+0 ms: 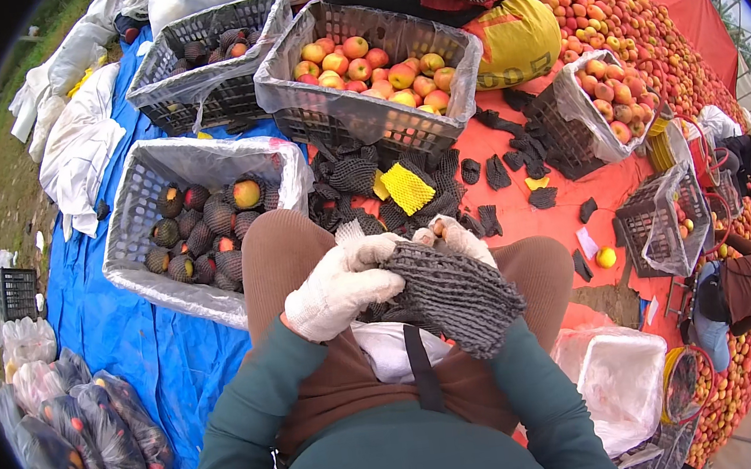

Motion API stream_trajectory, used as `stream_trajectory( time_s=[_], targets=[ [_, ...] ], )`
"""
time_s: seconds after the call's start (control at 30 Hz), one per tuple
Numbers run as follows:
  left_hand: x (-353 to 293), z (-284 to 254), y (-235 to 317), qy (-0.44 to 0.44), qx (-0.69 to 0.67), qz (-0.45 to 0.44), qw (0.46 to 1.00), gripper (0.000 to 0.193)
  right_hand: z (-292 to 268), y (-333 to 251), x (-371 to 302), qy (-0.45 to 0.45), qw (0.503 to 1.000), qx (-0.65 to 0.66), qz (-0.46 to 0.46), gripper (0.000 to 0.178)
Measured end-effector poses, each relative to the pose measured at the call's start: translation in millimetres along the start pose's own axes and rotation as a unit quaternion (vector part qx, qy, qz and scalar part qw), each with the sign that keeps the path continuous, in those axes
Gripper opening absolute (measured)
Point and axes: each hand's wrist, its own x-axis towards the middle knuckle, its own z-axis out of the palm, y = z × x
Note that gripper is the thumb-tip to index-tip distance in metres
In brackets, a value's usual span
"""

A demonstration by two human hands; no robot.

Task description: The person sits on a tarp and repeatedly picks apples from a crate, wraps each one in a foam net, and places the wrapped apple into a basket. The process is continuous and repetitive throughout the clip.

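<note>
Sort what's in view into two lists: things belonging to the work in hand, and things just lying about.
Likely in use: held dark mesh sleeve; loose dark sleeves; net-wrapped apples; bare apples.
Apparently lying about: white sheeting; pale paper slip.

The scene is lit brightly and evenly by diffuse daylight, with only soft shadows cast. Small highlights are thrown back by the clear plastic bags (107, 441) at lower left. The ribs of the dark foam net (456, 292) are crisply resolved; straight edges are bowed toward the rim, which is ringed in black.
</note>
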Motion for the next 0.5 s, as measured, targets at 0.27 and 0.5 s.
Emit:
stream_trajectory(
  time_s=[0.27,0.5],
  targets=[
    [26,-12,25,-0.037,0.204,-0.034,0.978,0.026,-5,-19,-13,-0.055,0.945,-0.251,0.2,0.047],
    [48,-15,30,-0.161,0.104,-0.147,0.97,0.031,9,-65,27,0.021,0.975,-0.221,-0.006,0.022]
  ],
)
